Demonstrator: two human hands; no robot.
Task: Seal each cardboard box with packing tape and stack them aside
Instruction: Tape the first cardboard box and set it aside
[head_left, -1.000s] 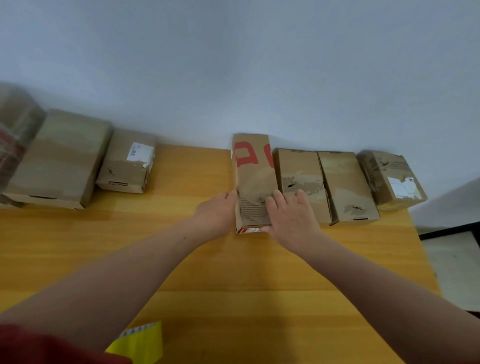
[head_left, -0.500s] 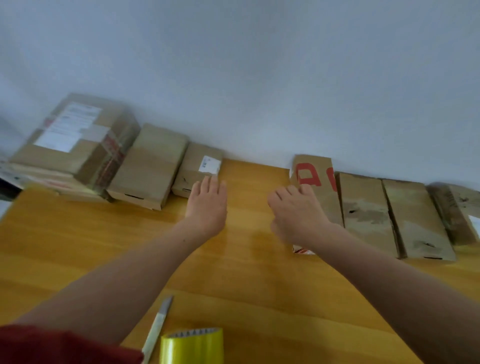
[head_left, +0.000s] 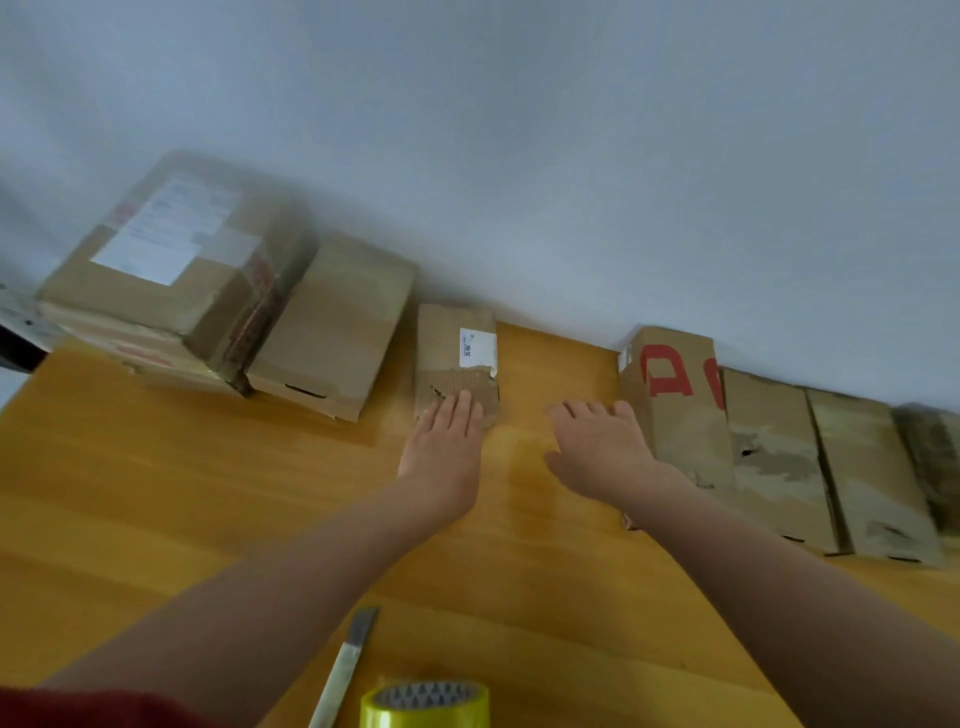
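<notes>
A small cardboard box (head_left: 457, 348) with a white label lies against the wall at the table's middle. My left hand (head_left: 441, 447) reaches it with straight fingers, the fingertips touching its torn near edge. My right hand (head_left: 597, 447) hovers open over the bare wood between that box and a box with red letters (head_left: 675, 395), holding nothing. A roll of yellow packing tape (head_left: 426, 701) stands at the near edge, with a utility knife (head_left: 345, 665) just left of it.
On the wooden table (head_left: 156, 519), a flat box (head_left: 332, 317) and a stack of larger labelled boxes (head_left: 171, 275) sit at the far left. Right of the red-lettered box lie three more brown boxes (head_left: 769, 447) in a row along the white wall.
Both hands left the red-lettered box and moved left. My left hand now touches the small labelled box; my right hand has come away from the red-lettered box. The view swung left.
</notes>
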